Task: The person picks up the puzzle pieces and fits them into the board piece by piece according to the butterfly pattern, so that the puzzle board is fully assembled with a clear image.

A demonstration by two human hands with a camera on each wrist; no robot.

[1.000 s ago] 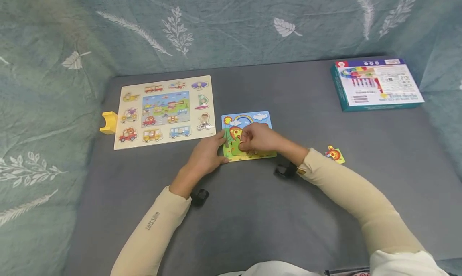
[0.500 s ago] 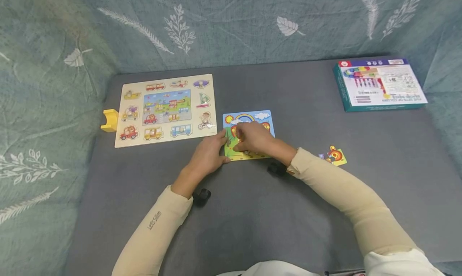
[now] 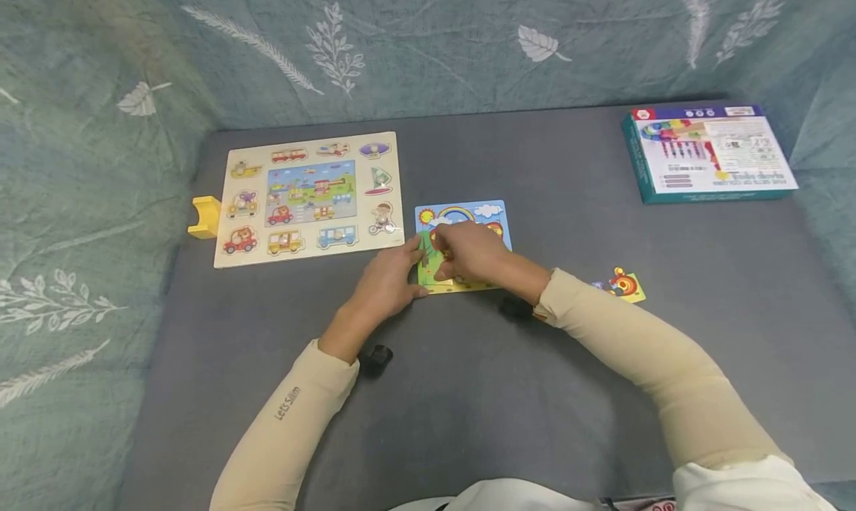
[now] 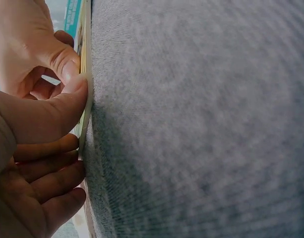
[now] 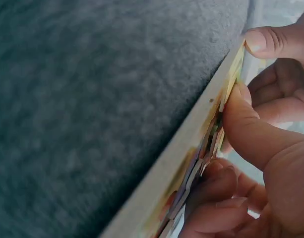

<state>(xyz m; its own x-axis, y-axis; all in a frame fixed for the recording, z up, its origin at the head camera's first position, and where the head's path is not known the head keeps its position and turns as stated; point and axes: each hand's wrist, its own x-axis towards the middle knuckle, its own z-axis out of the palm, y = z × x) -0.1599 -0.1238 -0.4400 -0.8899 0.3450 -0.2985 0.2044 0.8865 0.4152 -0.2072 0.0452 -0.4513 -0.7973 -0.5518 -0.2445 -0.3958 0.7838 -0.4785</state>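
Observation:
A small jigsaw board (image 3: 461,212) with a sun, rainbow and cloud lies flat on the table. My left hand (image 3: 384,288) rests along its left side, thumb at the near corner and other fingers farther up the edge. Over the board's middle, my right hand (image 3: 471,255) has its fingers curled with thumb and fingertips at a green puzzle piece (image 3: 432,273), partly hidden beneath the hand. In the right wrist view, the right thumb (image 5: 243,116) presses on the board's face, and other pieces (image 5: 194,173) sit slightly uneven in it. Loose puzzle pieces (image 3: 625,284) lie near the right forearm.
A larger wooden vehicle puzzle (image 3: 310,255) lies at the left, beside a yellow block (image 3: 205,217) with a curved notch. At the back right stands a flat teal-and-white box (image 3: 712,154). Leaf-patterned cloth (image 3: 428,65) rises behind the grey table (image 3: 455,407).
The right hand has lowered the green piece from a raised, tilted position onto the board and shifted slightly left, its fingers now close over it. The left hand has stayed at the board's edge.

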